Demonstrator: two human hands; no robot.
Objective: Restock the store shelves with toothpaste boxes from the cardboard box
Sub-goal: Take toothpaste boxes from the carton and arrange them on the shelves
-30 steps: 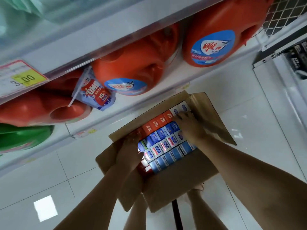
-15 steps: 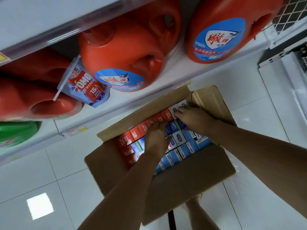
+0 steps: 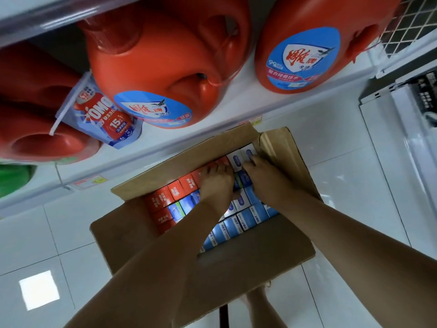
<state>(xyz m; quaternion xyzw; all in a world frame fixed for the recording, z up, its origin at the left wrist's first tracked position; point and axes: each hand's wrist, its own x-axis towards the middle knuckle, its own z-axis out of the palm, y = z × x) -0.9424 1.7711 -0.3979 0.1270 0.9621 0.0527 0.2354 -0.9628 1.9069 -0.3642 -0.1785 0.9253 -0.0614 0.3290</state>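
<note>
An open cardboard box point(image 3: 236, 263) sits on the floor, packed with upright toothpaste boxes: red ones point(image 3: 175, 190) along the far and left sides, blue and white ones point(image 3: 241, 223) in the rest. Both my hands reach into its far right part. My left hand point(image 3: 216, 183) lies on the box tops with its fingertips curled over the far row of red boxes. Beside it, my right hand point(image 3: 267, 176) has its fingers dug in among the white boxes point(image 3: 238, 159) at the far corner. What each hand's fingers enclose is hidden.
Just beyond the box runs a white store shelf point(image 3: 248, 105) carrying big orange detergent jugs point(image 3: 170, 67) and a hanging OMO pouch point(image 3: 104, 117). A green jug point(image 3: 14, 178) shows at far left. White tiled floor point(image 3: 47, 245) surrounds the box; another white unit point(image 3: 413, 129) stands right.
My left hand has slid from the box's left side toward the far right corner, beside my right hand. The view has moved closer to the shelf.
</note>
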